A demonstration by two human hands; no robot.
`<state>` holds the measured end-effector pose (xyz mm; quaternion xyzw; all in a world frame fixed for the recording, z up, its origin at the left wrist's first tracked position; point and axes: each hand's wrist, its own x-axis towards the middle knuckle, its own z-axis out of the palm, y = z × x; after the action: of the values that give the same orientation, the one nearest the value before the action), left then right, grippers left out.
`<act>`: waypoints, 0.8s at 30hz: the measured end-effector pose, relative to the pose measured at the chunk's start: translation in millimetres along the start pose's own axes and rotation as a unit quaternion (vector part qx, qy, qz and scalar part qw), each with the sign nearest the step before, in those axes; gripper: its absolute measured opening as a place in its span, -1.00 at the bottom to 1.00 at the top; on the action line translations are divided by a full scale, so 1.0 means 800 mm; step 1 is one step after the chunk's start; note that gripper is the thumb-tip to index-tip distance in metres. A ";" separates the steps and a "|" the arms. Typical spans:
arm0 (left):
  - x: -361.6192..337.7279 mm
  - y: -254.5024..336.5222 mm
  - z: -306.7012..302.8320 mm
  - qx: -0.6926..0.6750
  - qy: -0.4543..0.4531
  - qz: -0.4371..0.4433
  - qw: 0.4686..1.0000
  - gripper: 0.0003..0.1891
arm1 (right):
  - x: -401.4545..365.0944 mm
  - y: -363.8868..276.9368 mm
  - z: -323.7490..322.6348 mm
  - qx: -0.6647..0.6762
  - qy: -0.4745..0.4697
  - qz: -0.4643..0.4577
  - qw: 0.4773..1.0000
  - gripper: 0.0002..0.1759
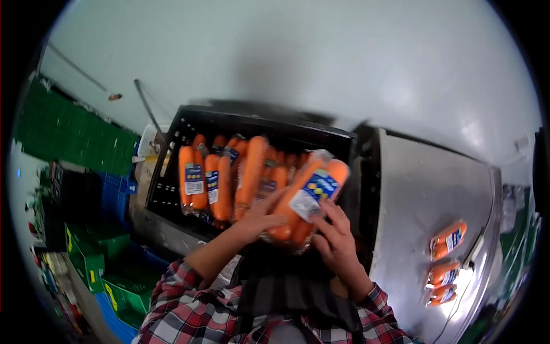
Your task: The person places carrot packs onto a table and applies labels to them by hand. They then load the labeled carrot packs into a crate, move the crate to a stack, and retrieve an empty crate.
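Both my hands are on a plastic-wrapped pack of carrots [295, 215] with a blue and white label, held tilted over the front right of a black crate [172, 221]. My left hand [258, 221] grips the pack's left side, its fingers partly hidden behind it. From the right, my right hand [337, 238] presses its fingers against the label and lower edge. Inside the crate, several more wrapped carrot packs [193, 186] stand upright side by side, labels facing me. One long carrot pack [251, 172] rises above the others, close to my left hand.
A metal table [412, 189] stands right of the crate, with a few carrot packs [448, 239] and a cable on it. Green crates [129, 289] sit at the lower left, near a blue crate [116, 195]. Behind everything is a pale wall [344, 63].
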<state>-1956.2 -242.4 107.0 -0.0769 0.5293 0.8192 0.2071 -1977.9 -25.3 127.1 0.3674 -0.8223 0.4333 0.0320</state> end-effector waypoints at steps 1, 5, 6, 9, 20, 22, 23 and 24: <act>-0.030 0.004 -0.039 -0.007 0.036 0.019 0.999 -0.17 | 0.008 -0.003 0.017 -0.029 0.035 0.034 0.998 -0.53; -0.100 0.038 -0.159 0.064 0.156 0.094 0.981 -0.14 | 0.022 0.028 0.054 -0.174 0.171 0.204 0.948 -0.40; -0.101 0.039 -0.184 0.102 0.161 0.100 0.977 -0.15 | 0.010 0.053 0.066 -0.188 0.154 0.251 0.937 -0.37; -0.089 0.018 -0.253 0.276 0.168 0.106 0.940 -0.19 | -0.016 0.101 0.088 -0.170 0.134 0.356 0.909 -0.33; -0.087 0.052 -0.479 0.335 0.389 0.057 0.856 -0.52 | 0.004 0.126 0.080 0.103 0.177 0.515 0.832 -0.71; -0.074 0.073 -0.482 0.192 0.297 -0.042 0.935 -0.51 | 0.016 0.107 0.076 0.162 0.169 0.533 0.813 -0.73; -0.068 0.070 -0.491 0.223 0.279 -0.058 0.932 -0.46 | 0.021 0.097 0.071 0.214 0.167 0.555 0.786 -0.77; -0.074 0.077 -0.480 0.281 0.317 -0.051 0.904 -0.41 | 0.000 0.120 0.058 0.324 0.124 0.556 0.756 -0.76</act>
<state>-1964.4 -624.8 14.9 -0.2982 0.7705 0.5573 0.0826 -2026.2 -25.4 31.5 -0.2226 -0.6812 0.6572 -0.2335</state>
